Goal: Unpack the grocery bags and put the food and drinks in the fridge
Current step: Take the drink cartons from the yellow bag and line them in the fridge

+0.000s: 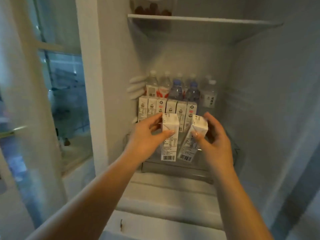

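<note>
Cartons in both hands at open fridge [259,101], head cam: left hand [147,135] grips one white carton [170,135], right hand [214,137] grips tilted carton [194,137] beside it, in front of carton row [166,110] & water bottles [180,89] on the shelf.

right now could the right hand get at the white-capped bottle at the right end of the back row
Probably not yet: the right hand grips a carton. The white-capped bottle stands past the end of the carton row, so once that hand is free the way looks open.
</note>
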A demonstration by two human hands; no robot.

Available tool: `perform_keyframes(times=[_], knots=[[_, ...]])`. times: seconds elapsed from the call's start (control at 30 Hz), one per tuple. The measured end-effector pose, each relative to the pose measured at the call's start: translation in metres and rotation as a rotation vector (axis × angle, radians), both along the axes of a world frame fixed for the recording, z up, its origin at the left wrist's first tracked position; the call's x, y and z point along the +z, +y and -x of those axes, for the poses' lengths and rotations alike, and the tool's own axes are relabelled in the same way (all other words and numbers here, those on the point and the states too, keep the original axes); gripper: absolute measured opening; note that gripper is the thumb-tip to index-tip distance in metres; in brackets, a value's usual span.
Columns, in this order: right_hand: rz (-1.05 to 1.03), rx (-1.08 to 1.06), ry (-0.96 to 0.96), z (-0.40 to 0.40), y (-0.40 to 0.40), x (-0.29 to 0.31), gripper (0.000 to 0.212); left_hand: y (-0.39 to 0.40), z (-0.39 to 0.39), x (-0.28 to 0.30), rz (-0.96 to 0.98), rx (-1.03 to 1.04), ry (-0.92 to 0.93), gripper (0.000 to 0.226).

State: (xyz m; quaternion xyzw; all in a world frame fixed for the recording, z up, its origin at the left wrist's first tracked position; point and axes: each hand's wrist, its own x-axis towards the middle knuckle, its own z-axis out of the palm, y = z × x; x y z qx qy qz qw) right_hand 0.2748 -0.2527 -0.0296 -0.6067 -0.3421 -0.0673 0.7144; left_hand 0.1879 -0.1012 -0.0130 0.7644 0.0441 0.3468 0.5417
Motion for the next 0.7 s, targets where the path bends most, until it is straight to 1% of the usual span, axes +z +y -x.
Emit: perform_keyframes(times=[0.07, 0.17, 0.27, 0.43, 0.53, 0.6, 0.7], knots=[[0.028, -0.045, -0.016, -0.020, 0.003, 0.005, 0.058, 0.007, -0.028, 0.004, -0.024, -0.044, 0.000, 0.061], [0.043, -0.079, -0.034, -0.048, 0.003, 0.012, 0.065, 0.013, -0.065, 0.009, -0.065, -0.111, -0.019, 0.053], [0.089, -0.123, -0.023, -0.072, 0.000, 0.019, 0.069, 0.014, -0.103, 0.009, -0.090, -0.169, -0.003, 0.055], [0.138, -0.186, 0.041, -0.114, -0.003, 0.022, 0.067, 0.005, -0.155, 0.004, -0.066, -0.248, 0.016, 0.059], [0.166, -0.208, 0.065, -0.132, -0.010, 0.019, 0.066, -0.005, -0.175, 0.001, -0.075, -0.273, 0.011, 0.055], [0.162, -0.211, 0.095, -0.142, -0.016, 0.014, 0.067, -0.011, -0.186, -0.003, -0.083, -0.275, 0.009, 0.051], [0.192, -0.203, 0.134, -0.147, -0.020, 0.008, 0.066, -0.016, -0.195, -0.008, -0.084, -0.242, 0.008, 0.054]])
